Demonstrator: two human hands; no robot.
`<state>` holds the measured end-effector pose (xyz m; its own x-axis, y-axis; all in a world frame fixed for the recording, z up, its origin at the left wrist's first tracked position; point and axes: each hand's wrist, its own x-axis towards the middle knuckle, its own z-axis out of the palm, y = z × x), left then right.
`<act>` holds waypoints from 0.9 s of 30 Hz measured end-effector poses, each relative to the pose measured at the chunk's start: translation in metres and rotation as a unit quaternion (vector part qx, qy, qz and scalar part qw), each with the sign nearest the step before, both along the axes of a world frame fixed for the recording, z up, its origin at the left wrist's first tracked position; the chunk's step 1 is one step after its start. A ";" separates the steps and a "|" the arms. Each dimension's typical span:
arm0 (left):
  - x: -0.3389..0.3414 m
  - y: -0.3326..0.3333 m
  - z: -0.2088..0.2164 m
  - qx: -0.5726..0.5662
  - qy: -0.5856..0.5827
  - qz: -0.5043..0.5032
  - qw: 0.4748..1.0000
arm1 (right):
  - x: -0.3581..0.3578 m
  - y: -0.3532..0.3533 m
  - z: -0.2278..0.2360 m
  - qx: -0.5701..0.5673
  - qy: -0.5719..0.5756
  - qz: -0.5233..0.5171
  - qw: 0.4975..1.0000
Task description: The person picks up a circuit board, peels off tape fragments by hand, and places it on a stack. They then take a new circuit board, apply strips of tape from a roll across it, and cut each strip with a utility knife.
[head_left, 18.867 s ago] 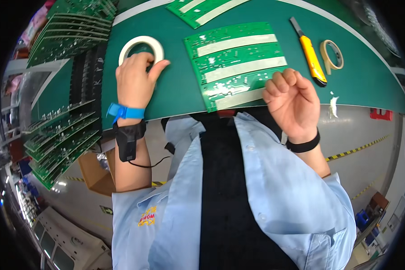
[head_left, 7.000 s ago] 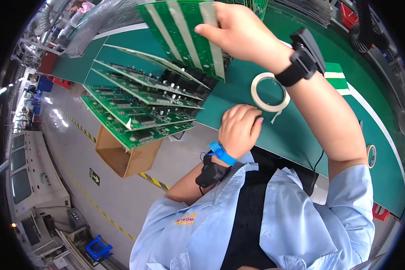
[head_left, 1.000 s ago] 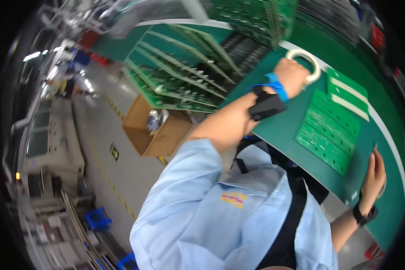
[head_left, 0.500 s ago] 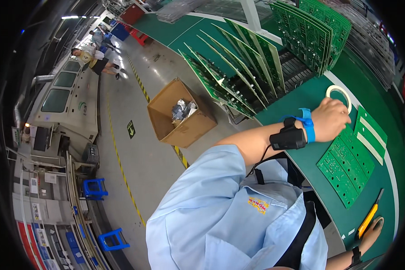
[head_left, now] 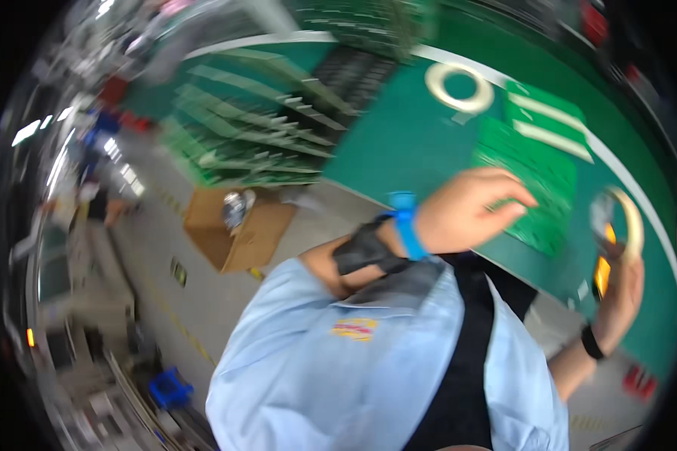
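Observation:
My left hand [head_left: 470, 210], with a blue strap on its wrist, hovers at the near edge of the green bench. Its thumb and forefinger are slightly apart with nothing seen between them. Just beyond lies a green circuit board panel [head_left: 534, 199]. A smaller green board with two pale tape strips [head_left: 554, 141] lies at its far side. My right hand [head_left: 624, 289] grips a cream roll of tape [head_left: 629, 225], held upright on edge. Beside that hand is a yellow utility knife [head_left: 601, 276], partly hidden. Another tape roll [head_left: 483, 96] lies flat on the bench.
To the left, several circuit boards [head_left: 256, 128] stand in a dark slotted rack [head_left: 353, 79]; motion blurs them. An open cardboard box [head_left: 259, 237] with crumpled silvery material sits below the bench's left end. A blue stool [head_left: 171, 387] stands on the floor farther left.
My left hand has let go of the flat tape roll and drawn back toward me. My right hand has lifted its tape roll upward. The whole view has swung and blurred.

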<state>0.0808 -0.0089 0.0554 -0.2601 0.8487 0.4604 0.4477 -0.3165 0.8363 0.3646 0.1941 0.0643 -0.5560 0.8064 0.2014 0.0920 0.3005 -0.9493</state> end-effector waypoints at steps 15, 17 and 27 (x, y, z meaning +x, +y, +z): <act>0.022 -0.006 -0.011 0.022 0.018 0.022 0.999 | -0.089 -0.068 -0.011 -0.263 0.168 0.255 0.915; 0.031 0.004 -0.016 -0.023 -0.047 -0.047 0.998 | -0.087 -0.070 -0.008 -0.218 0.068 0.278 0.933; 0.041 0.014 -0.017 0.053 -0.384 -0.075 0.919 | -0.086 -0.076 -0.010 -0.134 0.061 0.117 0.982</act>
<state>0.1222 0.0049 0.0386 -0.4267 0.8625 0.2722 -0.3177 -0.4247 0.8478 0.2785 0.1184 0.0543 -0.7172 0.6928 0.0755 -0.0691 0.0371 -0.9969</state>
